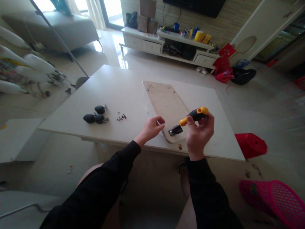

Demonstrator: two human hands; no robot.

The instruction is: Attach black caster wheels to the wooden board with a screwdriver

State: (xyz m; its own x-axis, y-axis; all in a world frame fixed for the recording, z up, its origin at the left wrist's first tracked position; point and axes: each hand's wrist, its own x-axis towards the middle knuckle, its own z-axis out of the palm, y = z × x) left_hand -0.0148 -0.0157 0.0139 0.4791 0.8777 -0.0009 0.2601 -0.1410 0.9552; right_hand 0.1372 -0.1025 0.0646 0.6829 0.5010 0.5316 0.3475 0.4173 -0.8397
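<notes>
My right hand (199, 133) grips a yellow and black screwdriver (195, 115), its tip angled down toward a black caster (175, 130). That caster sits at the near end of a pale, round-cornered board (164, 103) lying on the white table. Over the board's left edge hovers my left hand (154, 126), thumb and fingertips brought together; whatever may be between them is too small to make out. Farther left lie several small screws (121, 117) in a loose group, and beside them three black casters (95, 116). A thin dark mark or piece shows mid-board.
The white table (114, 86) has its near edge just before my knees. A red stool (251, 145) stands off its right corner, with a pink basket (281, 198) nearer me. Beyond the table is a white TV cabinet (152, 46). A grey pole slants at the left.
</notes>
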